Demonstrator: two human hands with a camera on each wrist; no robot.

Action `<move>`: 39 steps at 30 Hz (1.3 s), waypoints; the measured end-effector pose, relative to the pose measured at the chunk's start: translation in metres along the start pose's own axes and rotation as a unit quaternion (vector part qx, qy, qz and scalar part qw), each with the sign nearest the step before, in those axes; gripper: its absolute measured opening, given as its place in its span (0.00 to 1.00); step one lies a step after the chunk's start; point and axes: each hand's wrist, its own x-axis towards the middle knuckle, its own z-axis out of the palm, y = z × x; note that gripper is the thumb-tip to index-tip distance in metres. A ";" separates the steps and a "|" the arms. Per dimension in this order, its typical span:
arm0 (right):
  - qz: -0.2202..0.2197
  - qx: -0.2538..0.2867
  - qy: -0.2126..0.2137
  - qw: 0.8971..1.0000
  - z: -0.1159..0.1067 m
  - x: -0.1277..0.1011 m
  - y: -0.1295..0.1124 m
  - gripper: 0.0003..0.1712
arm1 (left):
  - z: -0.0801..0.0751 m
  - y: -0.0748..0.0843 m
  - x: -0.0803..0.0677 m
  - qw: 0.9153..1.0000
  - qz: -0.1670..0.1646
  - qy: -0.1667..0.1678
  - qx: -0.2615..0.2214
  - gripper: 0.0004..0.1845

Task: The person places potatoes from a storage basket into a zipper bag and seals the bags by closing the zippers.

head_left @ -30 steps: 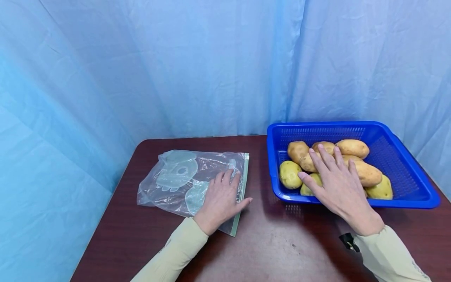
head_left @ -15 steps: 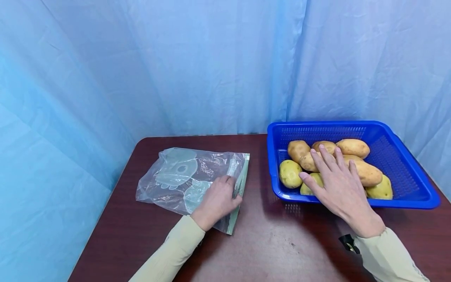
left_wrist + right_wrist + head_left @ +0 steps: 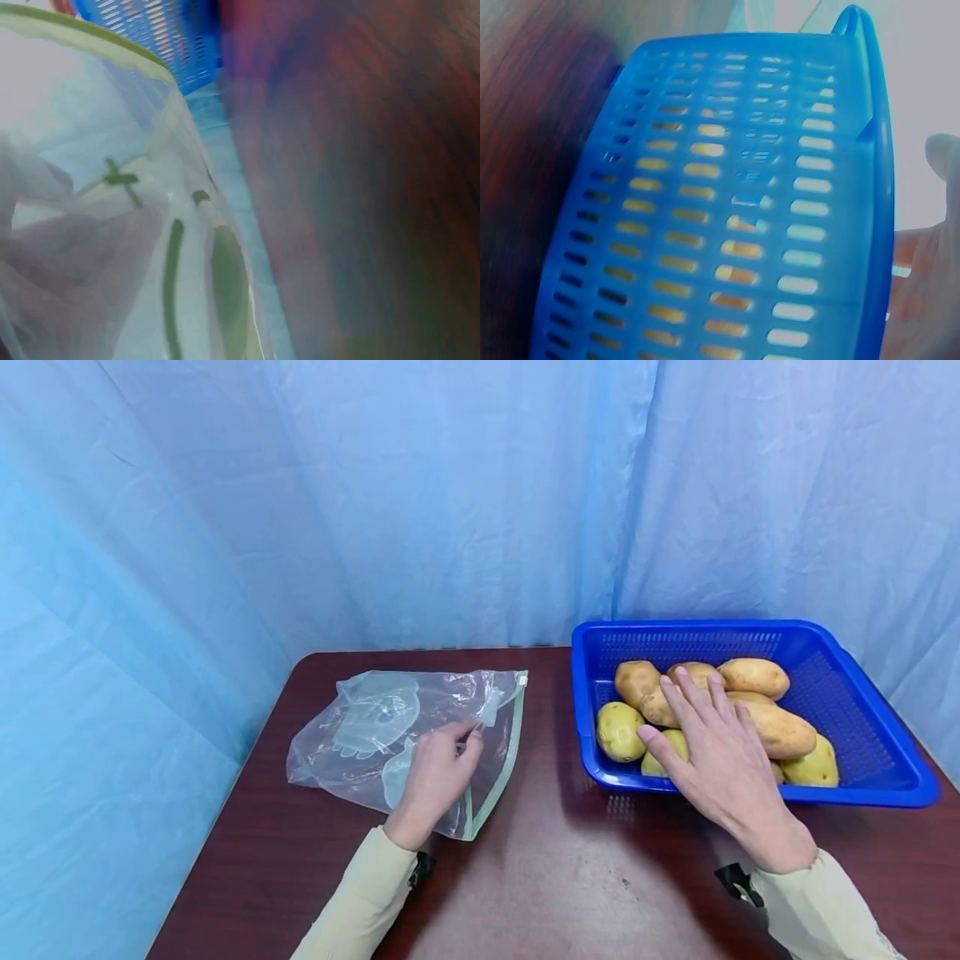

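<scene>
A clear zip-top plastic bag [image 3: 318, 752] with pale green printed shapes and a green-edged mouth lies on the table at left. My left hand [image 3: 433, 777] pinches its upper film near the mouth, which gapes toward the right. In the left wrist view the fingers [image 3: 82, 255] show blurred through the raised plastic bag [image 3: 187, 157]. My right hand [image 3: 720, 768] is spread with straight fingers over the potatoes [image 3: 757, 678] in a blue plastic basket [image 3: 870, 727]. Several potatoes are tan, others greenish like this one [image 3: 619, 731]. The hand hides part of the pile.
The basket stands at the right of the dark red-brown table [image 3: 555, 877], near its back edge. A light blue curtain [image 3: 450, 510] hangs behind the table and along its left side. Slotted basket walls [image 3: 840, 187] fill much of the right wrist view.
My left hand went from lying flat on the bag to pinching its upper film and drawing it left, so the mouth has parted. The right hand has stayed over the potatoes.
</scene>
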 end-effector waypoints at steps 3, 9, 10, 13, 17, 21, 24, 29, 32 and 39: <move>0.000 0.015 0.005 1.000 0.000 0.001 -0.007 0.43 | -0.006 0.003 -0.001 0.999 -0.004 0.029 -0.029 0.16; -0.021 0.049 0.025 0.998 0.004 0.004 -0.023 0.42 | -0.016 0.013 -0.004 0.994 -0.021 0.063 -0.089 0.15; -0.026 0.055 0.029 0.998 0.005 0.004 -0.026 0.41 | -0.017 0.015 -0.004 0.993 -0.024 0.067 -0.098 0.15; -0.041 0.070 0.042 0.996 0.009 0.006 -0.035 0.40 | -0.018 0.020 -0.005 0.989 -0.028 0.075 -0.125 0.14; -0.057 0.099 0.064 0.991 0.015 0.009 -0.049 0.37 | -0.018 0.028 -0.007 0.982 -0.032 0.085 -0.164 0.13; -0.054 0.140 0.074 0.986 0.022 0.011 -0.063 0.34 | -0.017 0.034 -0.009 0.972 -0.036 0.091 -0.212 0.13; -0.047 0.169 0.073 0.982 0.026 0.013 -0.072 0.33 | -0.015 0.038 -0.009 0.965 -0.036 0.091 -0.243 0.13; -0.035 0.202 0.059 0.977 0.030 0.019 -0.085 0.31 | -0.013 0.044 -0.009 0.952 -0.032 0.090 -0.290 0.13; -0.028 0.235 0.044 0.971 0.034 0.024 -0.091 0.29 | -0.012 0.047 -0.008 0.943 -0.026 0.087 -0.320 0.14; -0.034 0.251 0.068 0.965 0.040 0.031 -0.098 0.10 | -0.014 0.043 -0.004 0.944 -0.031 0.076 -0.320 0.12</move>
